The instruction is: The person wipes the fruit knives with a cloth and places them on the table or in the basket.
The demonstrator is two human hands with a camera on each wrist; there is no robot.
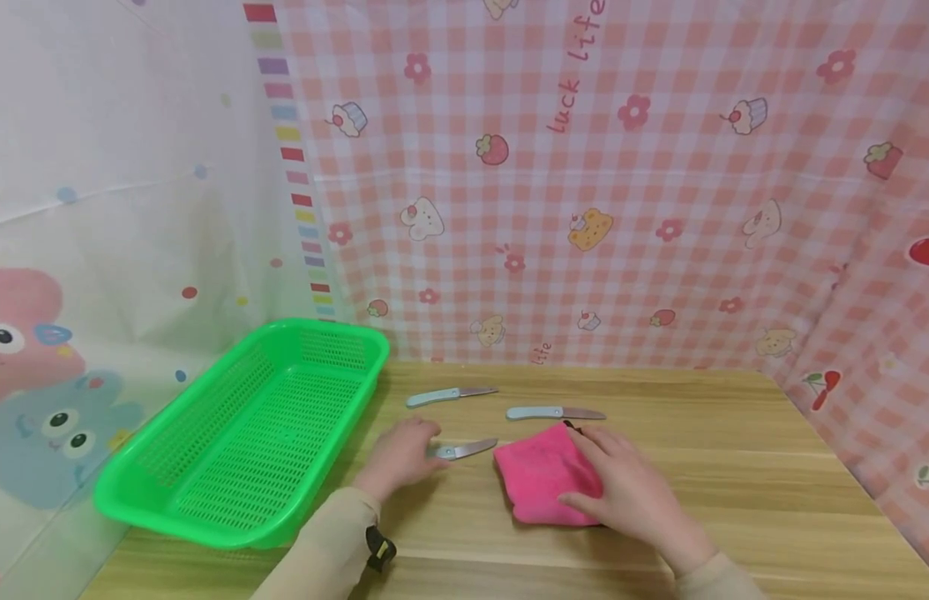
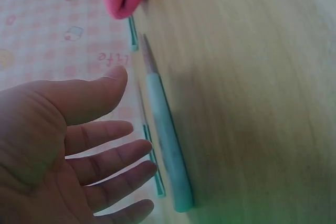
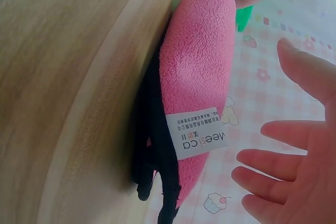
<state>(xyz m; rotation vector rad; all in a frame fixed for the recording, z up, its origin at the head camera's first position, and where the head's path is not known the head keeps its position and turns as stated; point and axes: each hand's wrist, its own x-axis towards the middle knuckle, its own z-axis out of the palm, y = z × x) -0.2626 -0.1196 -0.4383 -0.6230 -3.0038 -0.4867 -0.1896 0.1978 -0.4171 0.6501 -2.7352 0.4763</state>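
Three small knives with pale blue handles lie on the wooden table [image 1: 734,467]. My left hand [image 1: 404,454] is open, with its fingers at the handle of the nearest knife [image 1: 464,451]. In the left wrist view the straight fingers [image 2: 121,150] hover beside that knife [image 2: 165,140] without gripping it. A folded pink cloth [image 1: 542,479] lies just right of it. My right hand [image 1: 617,479] is spread over the cloth's right side. In the right wrist view its fingers [image 3: 273,129] stand a little apart from the cloth [image 3: 197,77], which has a white label [image 3: 197,135] and a black part underneath.
An empty green mesh basket [image 1: 337,329] stands at the left of the table. The two other knives [image 1: 449,394] [image 1: 554,412] lie behind the cloth. Pink checked sheets hang behind and to the right, and a white cartoon sheet hangs on the left.
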